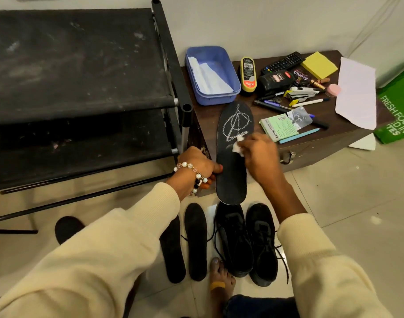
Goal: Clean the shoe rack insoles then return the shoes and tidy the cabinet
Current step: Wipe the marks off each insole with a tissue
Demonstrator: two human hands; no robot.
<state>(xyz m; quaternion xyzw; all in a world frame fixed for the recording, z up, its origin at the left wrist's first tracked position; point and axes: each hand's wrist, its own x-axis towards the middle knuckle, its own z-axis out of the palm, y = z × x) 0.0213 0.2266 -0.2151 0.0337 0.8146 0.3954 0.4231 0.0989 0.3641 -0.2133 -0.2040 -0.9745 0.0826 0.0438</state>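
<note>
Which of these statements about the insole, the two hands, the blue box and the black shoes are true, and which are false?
1. The left hand grips the insole at its edge. True.
2. The right hand is empty. False: it holds a white wipe against the insole.
3. The blue box holds pens. False: white paper lies inside.
4. Two black shoes stand on the floor. True.

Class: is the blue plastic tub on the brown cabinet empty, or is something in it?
Not empty. The lidless blue plastic tub on the brown wooden cabinet holds white sheets of paper lying along its bottom.
</note>
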